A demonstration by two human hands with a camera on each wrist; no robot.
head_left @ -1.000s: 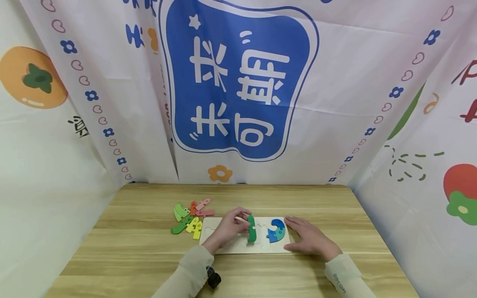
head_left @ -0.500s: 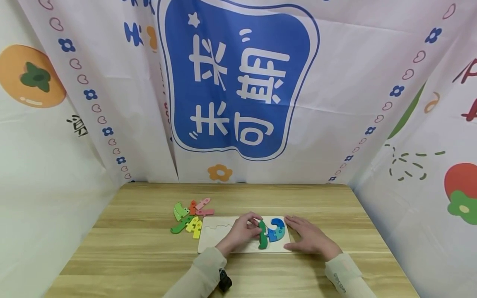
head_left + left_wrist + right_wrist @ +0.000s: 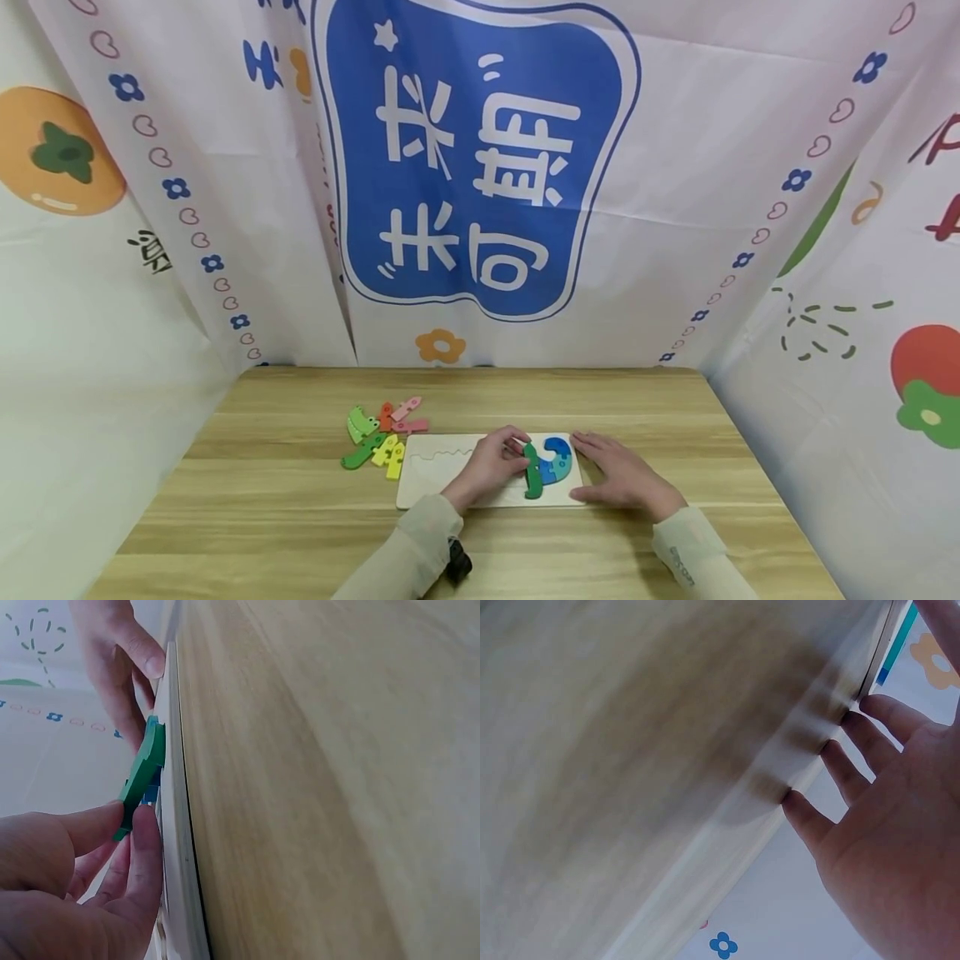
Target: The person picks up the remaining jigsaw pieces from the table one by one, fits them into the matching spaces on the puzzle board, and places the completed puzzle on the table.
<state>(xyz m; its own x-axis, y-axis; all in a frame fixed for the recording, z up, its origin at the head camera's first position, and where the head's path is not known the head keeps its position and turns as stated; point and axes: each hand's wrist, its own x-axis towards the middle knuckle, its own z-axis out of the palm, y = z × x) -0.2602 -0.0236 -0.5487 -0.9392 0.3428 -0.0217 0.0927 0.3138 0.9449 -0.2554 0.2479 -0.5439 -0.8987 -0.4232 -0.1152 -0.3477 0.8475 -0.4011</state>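
Observation:
My left hand (image 3: 491, 467) pinches a dark green puzzle piece (image 3: 533, 471) between thumb and fingers over the pale wooden puzzle board (image 3: 438, 487). In the left wrist view the green piece (image 3: 144, 776) is tilted, its far end close to the board's face. Beside it, joined blue puzzle pieces (image 3: 557, 461) form a curled shape at the board's right end. With fingers spread, my right hand (image 3: 622, 477) rests at the board's right edge. Its fingertips (image 3: 795, 796) touch the surface along there in the right wrist view.
Loose pieces lie left of the board: a light green crocodile head (image 3: 362, 425), a green piece (image 3: 363, 452), yellow pieces (image 3: 392, 454), a red piece (image 3: 386, 416) and pink pieces (image 3: 409, 425). A printed cloth (image 3: 480, 333) hangs behind the wooden table (image 3: 300, 533).
My left hand has moved right with the green piece, bringing it from the board's middle to beside the blue pieces. The right hand stays at the board's edge.

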